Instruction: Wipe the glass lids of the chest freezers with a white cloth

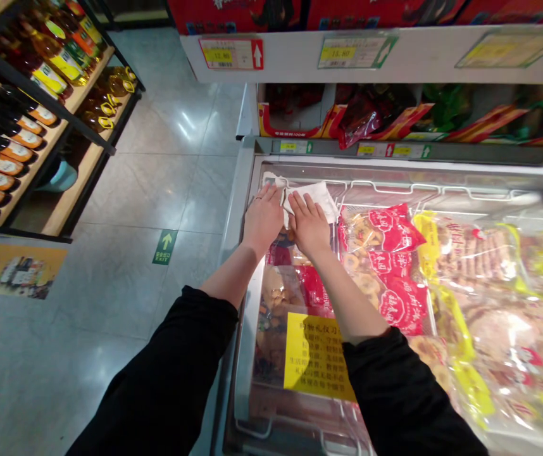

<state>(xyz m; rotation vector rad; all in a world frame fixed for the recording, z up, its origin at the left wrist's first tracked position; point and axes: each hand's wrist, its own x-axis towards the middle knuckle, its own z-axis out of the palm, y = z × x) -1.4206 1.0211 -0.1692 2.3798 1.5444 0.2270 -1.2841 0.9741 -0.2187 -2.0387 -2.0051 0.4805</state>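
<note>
Atop freezer lid (380,174): L hand (266,218) & R hand (310,225) on white cloth (321,193)

Under the clear lid, the freezer (233,209) has red bags (390,234) w/ ring-shaped food, plus yellow-edged bags (485,247) to the R. Open boxes (295,132) on the shelf above hold pkts. Cloth's at the lid's far-L corner. Your hands are palm-down, L fingers nearly together, R fingers slightly apart; both arms reach fwd, black sleeves (157,380) ending mid-forearm.

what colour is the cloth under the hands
The cloth is white, best seen in the head view.
</note>
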